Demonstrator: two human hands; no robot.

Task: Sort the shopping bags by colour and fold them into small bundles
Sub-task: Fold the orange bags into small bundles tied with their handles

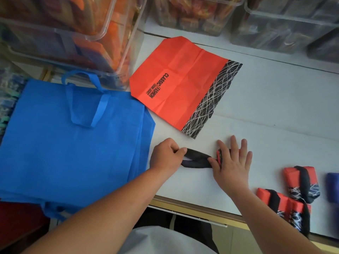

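Observation:
A folded red bag bundle lies near the front of the white table, mostly hidden under my right hand, which presses flat on it with fingers spread. Its black handle loop stretches to the left, where my left hand pinches its end. A flat red bag with black lettering and a black scribble-pattern band lies further back. A stack of flat blue bags fills the left side. Two finished red bundles wrapped in black handles sit at the right.
Clear plastic bins with orange and red bags stand at the back left, more bins along the back. A dark blue bundle peeks in at the right edge. The table's front edge runs below my hands.

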